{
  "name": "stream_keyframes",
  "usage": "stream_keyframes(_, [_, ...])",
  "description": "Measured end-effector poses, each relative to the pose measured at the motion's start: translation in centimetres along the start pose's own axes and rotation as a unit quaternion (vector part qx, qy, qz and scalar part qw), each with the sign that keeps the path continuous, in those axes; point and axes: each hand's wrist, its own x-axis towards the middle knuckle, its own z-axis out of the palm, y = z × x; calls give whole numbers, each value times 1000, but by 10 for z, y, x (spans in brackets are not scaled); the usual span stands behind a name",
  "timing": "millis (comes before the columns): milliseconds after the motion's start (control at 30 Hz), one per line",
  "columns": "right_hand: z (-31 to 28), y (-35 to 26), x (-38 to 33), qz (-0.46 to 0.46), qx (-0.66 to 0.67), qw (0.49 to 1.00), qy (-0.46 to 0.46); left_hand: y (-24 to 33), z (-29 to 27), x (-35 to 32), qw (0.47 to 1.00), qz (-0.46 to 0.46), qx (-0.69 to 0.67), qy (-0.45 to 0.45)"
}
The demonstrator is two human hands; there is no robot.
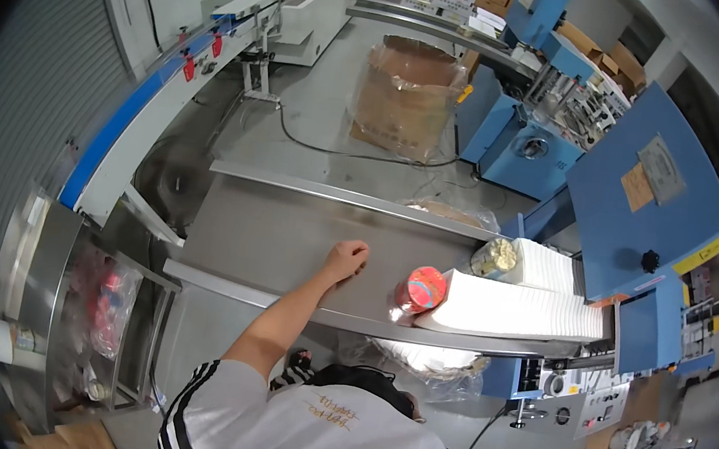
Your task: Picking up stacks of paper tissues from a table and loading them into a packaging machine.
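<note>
Head view: a person's left hand (347, 259) rests on the flat steel conveyor table (269, 241), fingers curled loosely, gripping nothing. Right of the fingers, well apart, lies 1 red-capped wrapped stack of white paper cups (500, 310).

One head view — high above, looking down on the steel table (269, 241).

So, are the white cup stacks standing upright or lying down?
Lying down: both white stacks stretch sideways along the steel table, ends facing left.

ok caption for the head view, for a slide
Left hand rests curled on the steel table, apart from white cup stacks lying beside a blue machine.
</note>
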Motion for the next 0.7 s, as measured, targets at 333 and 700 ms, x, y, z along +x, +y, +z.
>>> stream_keyframes(333, [-12, 100, 42, 28, -272, 953, -130, -8, 5, 10, 993, -31, -111, -7])
stream_keyframes(700, [81, 51, 37, 157, -88, 982, 63, -14, 15, 12, 997, 12, -71, 3])
